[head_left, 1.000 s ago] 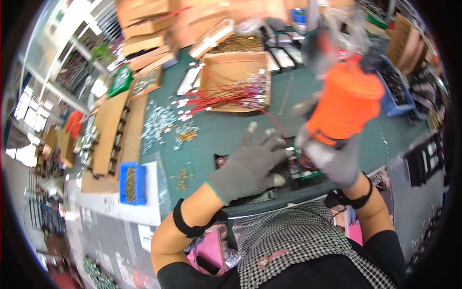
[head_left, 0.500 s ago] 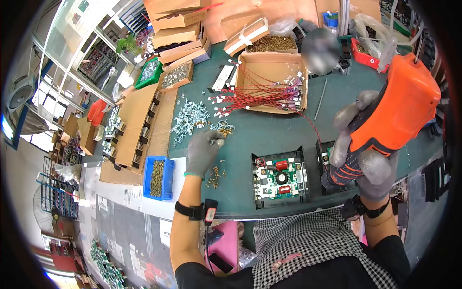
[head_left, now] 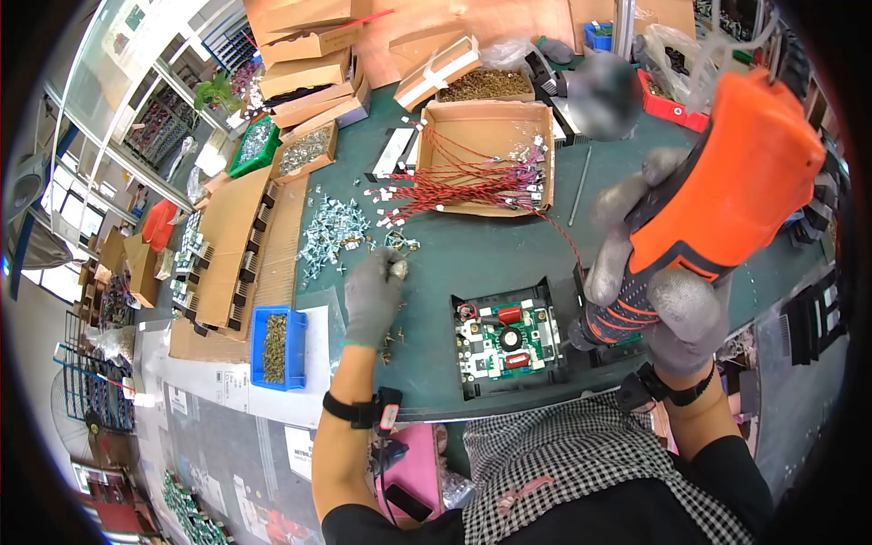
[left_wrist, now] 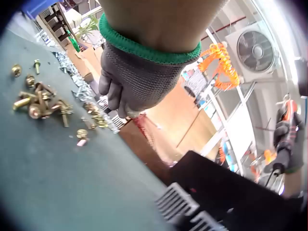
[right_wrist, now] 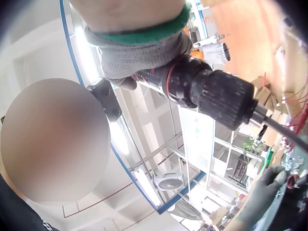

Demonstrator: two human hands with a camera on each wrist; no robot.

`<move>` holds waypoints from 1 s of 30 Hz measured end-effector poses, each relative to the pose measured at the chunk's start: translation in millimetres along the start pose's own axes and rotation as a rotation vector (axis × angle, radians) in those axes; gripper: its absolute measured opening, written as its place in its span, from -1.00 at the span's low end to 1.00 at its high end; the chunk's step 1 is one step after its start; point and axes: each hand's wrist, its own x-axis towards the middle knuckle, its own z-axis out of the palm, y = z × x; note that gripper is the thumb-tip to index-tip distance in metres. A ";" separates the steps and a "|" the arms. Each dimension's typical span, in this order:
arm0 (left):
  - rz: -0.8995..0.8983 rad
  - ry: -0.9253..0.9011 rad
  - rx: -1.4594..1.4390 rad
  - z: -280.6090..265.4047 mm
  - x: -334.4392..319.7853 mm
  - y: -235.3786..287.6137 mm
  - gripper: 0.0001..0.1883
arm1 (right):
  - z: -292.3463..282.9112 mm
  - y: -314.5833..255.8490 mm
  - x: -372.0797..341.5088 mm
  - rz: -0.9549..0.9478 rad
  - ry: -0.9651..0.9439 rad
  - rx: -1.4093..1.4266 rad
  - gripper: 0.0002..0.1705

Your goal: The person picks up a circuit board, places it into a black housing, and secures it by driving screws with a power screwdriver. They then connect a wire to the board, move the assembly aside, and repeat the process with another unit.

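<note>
Fingers bent together, the grey-gloved left hand (head_left: 371, 300) hovers between blue-silver screws (head_left: 334, 234) and brass screws (head_left: 388, 345); whether it pinches anything is hidden. In the left wrist view the same hand (left_wrist: 139, 79) hangs beyond a small heap of brass screws (left_wrist: 41, 103). The right hand (head_left: 677, 300) grips an orange and black power screwdriver (head_left: 736, 173), held over the table's right part. Its black chuck (right_wrist: 224, 96) and metal bit (right_wrist: 284, 130) show in the right wrist view. A green circuit board (head_left: 510, 340) lies in a black housing (head_left: 472, 389) before the person.
Behind the board, a cardboard box (head_left: 481, 118) holds red wires (head_left: 454, 191). A blue bin of screws (head_left: 295, 350) stands at left, near a long cardboard piece (head_left: 222, 254). A thin rod (head_left: 579, 186) lies right of the box. A second housing is partly hidden under the screwdriver.
The left hand has gone from beside the board to the screws, and its fingers have drawn together. The screwdriver has moved right, then slightly back left. The head view has shifted.
</note>
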 end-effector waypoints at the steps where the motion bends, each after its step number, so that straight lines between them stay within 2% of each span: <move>1: 0.069 0.003 -0.086 -6.0 -8.0 14.8 -0.82 | 0.6 -2.0 0.5 0.007 -0.011 0.024 -0.20; 3: 0.210 0.004 -0.261 -21.5 -32.3 56.0 -0.78 | 1.6 -4.1 0.5 -0.010 -0.035 0.079 -0.21; 5: 0.498 0.020 -0.161 -29.3 -61.9 88.7 -0.73 | 3.1 -5.1 1.4 -0.040 -0.075 0.143 -0.21; 8: 0.578 -0.033 -0.208 -25.2 -89.3 115.6 -0.66 | 4.4 -5.1 1.7 -0.075 -0.131 0.213 -0.21; 11: 0.607 0.089 -0.234 -23.9 -99.6 128.6 -0.61 | 5.3 -4.3 2.0 -0.092 -0.168 0.252 -0.21; 21: 0.426 0.026 -0.425 -8.8 -114.0 116.1 -0.61 | 11.4 -2.3 2.2 -0.090 -0.188 0.297 -0.22; 30: 0.610 0.077 -0.282 -14.4 -110.5 119.2 -0.63 | 16.6 -0.4 -0.9 -0.065 -0.145 0.291 -0.22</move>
